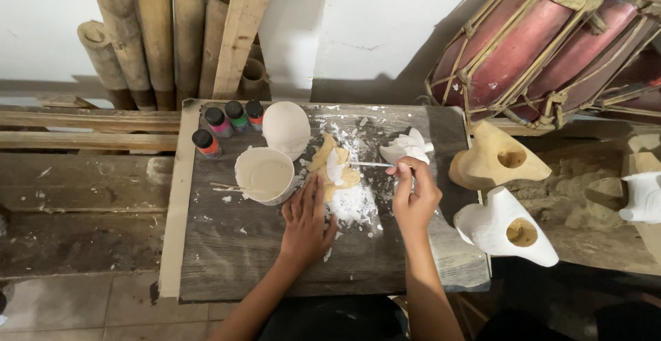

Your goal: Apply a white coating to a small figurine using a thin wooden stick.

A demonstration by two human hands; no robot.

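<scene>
A flat carved wooden piece (322, 156), tan with a white-painted patch, lies on the dark wooden board (234, 244). My left hand (306, 220) presses flat on its near end, fingers spread. My right hand (413, 196) grips a thin paintbrush (372, 164) whose tip reaches the piece's white part. Just left of it stands a round tub of white paint (264, 173), with its lid (286, 129) resting behind. A white-painted carved piece (406, 147) lies beyond my right hand.
Several small paint bottles (224, 124) stand at the board's far left. White paint smears cover the board's middle. Two carved wooden masks, one bare (496, 158) and one white (506, 227), sit right of the board. Drums (544, 38) and bamboo poles (158, 31) lean against the wall.
</scene>
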